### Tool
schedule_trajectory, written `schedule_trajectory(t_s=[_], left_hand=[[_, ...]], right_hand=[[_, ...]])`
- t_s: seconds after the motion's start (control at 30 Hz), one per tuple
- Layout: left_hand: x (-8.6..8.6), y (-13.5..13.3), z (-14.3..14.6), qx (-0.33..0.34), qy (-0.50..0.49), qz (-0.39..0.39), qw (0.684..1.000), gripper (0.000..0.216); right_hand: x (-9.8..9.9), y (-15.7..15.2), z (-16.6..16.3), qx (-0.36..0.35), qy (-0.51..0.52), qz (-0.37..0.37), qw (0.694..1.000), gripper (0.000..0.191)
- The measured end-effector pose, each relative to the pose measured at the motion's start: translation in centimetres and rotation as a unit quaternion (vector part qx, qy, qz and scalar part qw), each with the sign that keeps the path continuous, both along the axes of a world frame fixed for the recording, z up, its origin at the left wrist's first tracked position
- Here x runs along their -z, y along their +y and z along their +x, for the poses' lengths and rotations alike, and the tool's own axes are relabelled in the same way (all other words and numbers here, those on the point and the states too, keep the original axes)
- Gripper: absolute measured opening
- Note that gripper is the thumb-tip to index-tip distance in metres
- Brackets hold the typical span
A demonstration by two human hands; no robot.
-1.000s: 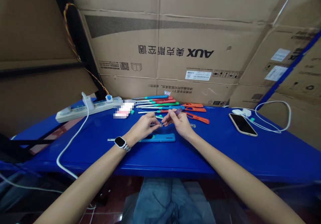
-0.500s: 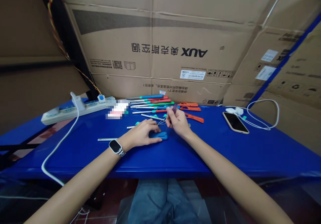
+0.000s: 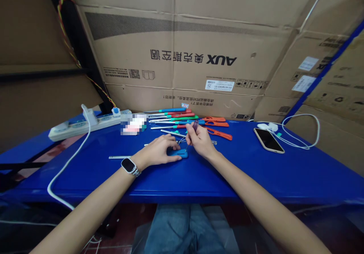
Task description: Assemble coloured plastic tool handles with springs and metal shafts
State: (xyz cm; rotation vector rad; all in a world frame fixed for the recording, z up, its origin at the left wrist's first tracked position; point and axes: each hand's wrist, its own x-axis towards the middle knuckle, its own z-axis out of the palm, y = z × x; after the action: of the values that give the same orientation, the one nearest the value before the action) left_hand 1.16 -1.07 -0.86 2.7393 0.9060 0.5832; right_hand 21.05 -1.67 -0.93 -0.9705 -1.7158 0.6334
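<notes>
My left hand (image 3: 159, 150) holds a long-nosed lighter down on the table, with its thumb along the near edge and its fingers on the far side. The end of the lighter's blue handle (image 3: 183, 154) shows past the fingertips, and its silver tube (image 3: 118, 157) sticks out to the left. In my closed right hand (image 3: 202, 141) is a screwdriver with a dark purple handle (image 3: 195, 124). Its thin shaft points down at the blue handle; whether the tip touches cannot be made out. Thin wires (image 3: 181, 141) show between the hands.
Behind the hands lie several long-nosed lighters (image 3: 182, 118) and orange handle pieces (image 3: 218, 134). A power strip (image 3: 68, 130) with a white cable stands left. A phone (image 3: 269, 140) and coiled white cable (image 3: 314, 132) are right. Cardboard (image 3: 193, 26) walls the back.
Both hands, with the lighter and the screwdriver, have shifted slightly left across the table. The holds look the same. The camera view has moved a little.
</notes>
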Motion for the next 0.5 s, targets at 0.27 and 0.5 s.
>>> schedule_trajectory(t_s=[0.27, 0.5], left_hand=[[0.09, 0.11, 0.04, -0.007, 0.014, -0.006, 1.0, 0.03], [0.39, 0.06, -0.18, 0.006, -0.015, 0.011, 1.0, 0.027]], right_hand=[[0.12, 0.09, -0.14, -0.007, -0.023, -0.007, 1.0, 0.059], [-0.15, 0.06, -0.48, -0.031, -0.067, 0.017, 0.997, 0.058]])
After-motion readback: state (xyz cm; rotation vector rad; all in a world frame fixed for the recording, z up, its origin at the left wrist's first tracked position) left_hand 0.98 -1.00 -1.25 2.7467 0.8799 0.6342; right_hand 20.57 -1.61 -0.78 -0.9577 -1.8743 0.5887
